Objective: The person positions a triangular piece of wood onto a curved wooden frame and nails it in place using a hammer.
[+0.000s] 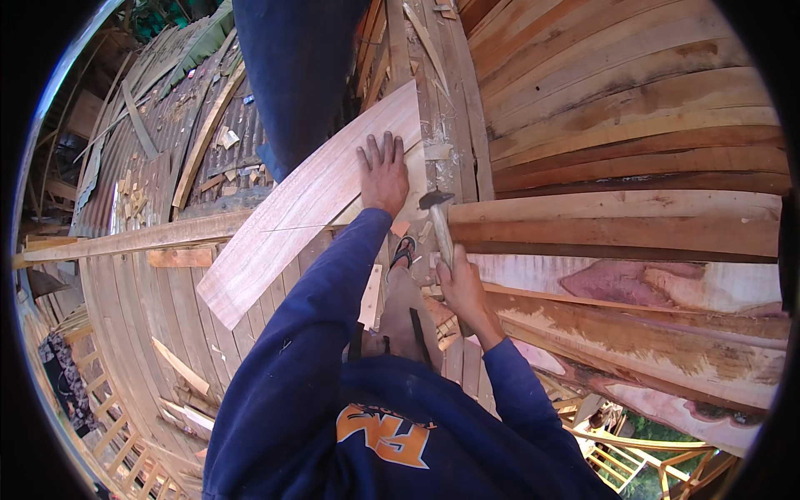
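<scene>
A wide, pale pinkish wooden board (287, 212) slants across the view in front of me, with a thin dark line running across its surface. My left hand (387, 173) lies flat near its far right end, fingers spread and pressing on the wood. In my right hand (464, 290) is a hammer (442, 229), gripped by its wooden handle. The dark metal head points away from me, near a narrow timber beam (454, 92) strewn with shavings. Whether the head touches anything there, I cannot tell.
Long rough planks (617, 83) are laid side by side on the right. Plank flooring (167, 292) spreads at left with loose offcuts, beyond a long timber rail (125, 243). Rusty corrugated sheets (142, 142) lie further off. Something large and dark blue (296, 75) hangs or stands at the top.
</scene>
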{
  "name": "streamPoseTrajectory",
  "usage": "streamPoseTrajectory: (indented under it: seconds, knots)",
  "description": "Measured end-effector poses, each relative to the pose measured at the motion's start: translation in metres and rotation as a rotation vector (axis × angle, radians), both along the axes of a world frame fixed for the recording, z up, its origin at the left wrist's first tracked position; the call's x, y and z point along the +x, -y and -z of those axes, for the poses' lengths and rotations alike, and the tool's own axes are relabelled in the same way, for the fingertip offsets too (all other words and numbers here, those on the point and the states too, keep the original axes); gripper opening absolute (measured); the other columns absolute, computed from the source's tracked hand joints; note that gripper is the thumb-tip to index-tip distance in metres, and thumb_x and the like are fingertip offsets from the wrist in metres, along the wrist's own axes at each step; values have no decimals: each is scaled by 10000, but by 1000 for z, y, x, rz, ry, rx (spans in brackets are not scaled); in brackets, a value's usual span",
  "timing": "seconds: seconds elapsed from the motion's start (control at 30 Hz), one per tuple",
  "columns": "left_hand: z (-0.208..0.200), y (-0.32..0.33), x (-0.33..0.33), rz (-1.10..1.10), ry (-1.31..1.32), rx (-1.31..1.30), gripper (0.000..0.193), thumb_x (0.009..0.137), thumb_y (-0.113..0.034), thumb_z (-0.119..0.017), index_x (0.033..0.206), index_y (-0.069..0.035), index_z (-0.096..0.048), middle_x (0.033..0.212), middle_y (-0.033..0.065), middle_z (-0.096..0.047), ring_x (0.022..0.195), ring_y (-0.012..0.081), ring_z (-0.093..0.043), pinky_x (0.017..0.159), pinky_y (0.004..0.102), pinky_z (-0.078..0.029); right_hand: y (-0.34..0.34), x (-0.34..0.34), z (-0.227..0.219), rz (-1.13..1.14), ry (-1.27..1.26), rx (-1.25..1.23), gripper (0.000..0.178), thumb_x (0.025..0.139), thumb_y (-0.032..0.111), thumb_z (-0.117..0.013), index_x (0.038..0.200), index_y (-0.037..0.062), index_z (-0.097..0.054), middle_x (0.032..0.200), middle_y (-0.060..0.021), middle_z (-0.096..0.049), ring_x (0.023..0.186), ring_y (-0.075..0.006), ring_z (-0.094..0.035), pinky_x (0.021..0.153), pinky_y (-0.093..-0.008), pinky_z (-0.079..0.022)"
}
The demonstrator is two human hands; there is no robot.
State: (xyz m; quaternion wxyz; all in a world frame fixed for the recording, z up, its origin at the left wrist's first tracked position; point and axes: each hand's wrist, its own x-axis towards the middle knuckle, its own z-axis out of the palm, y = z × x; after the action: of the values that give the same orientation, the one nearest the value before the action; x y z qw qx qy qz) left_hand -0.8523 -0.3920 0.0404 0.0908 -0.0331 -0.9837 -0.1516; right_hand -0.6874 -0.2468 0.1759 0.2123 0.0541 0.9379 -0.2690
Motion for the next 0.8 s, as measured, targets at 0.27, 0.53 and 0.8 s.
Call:
streamPoseTrajectory:
  seconds: [0.27, 0.53, 0.8]
  knots:
    - [1, 3, 3, -28, 58, -30, 535, 974, -179, -437, 1498, -98, -364, 1582, 116, -310, 1474, 399, -213, 1186, 600, -132, -26, 66, 40, 276, -123, -270, 327, 936, 141, -542, 1193, -33, -442, 886, -350, -637, 870, -527, -624, 732, -540, -487]
    - [5, 1, 3, -7, 47, -44, 517, 996, -190, -414, 1504, -110, -360, 1584, 133, -305, 1478, 411, -195, 1186, 595, -104, -26, 98, 103, 418, 41, -446, 318, 926, 185, -548, 1156, -14, -454, 835, -357, -620, 825, -540, -606, 710, -563, -461]
    - [8, 4, 2, 9, 38, -60, 472, 1031, -220, -373, 1492, -117, -383, 1578, 135, -315, 1466, 406, -216, 1184, 570, -115, -34, 97, 146, 536, 59, -573, 321, 942, 222, -579, 1147, -6, -485, 817, -318, -620, 816, -520, -611, 689, -525, -466]
